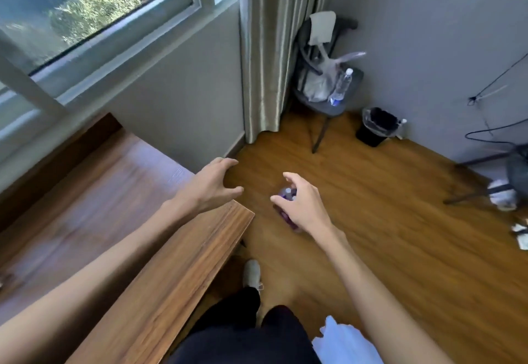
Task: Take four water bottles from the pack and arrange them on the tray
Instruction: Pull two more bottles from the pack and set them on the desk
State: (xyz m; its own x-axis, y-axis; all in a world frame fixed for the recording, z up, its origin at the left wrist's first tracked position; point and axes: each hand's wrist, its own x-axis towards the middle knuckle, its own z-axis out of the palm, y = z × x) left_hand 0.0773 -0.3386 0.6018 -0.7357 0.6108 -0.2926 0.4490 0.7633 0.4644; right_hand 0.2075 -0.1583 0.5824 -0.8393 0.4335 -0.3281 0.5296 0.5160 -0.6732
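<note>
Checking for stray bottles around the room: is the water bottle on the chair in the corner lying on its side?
No, the water bottle stands upright on the chair seat beside a plastic bag.

Bright, even daylight entering from the window (85,12). Pale glare on the desk (120,192) below the window. Motion blur throughout, strongest away from the window. Wide-angle bending at frame edges.
</note>
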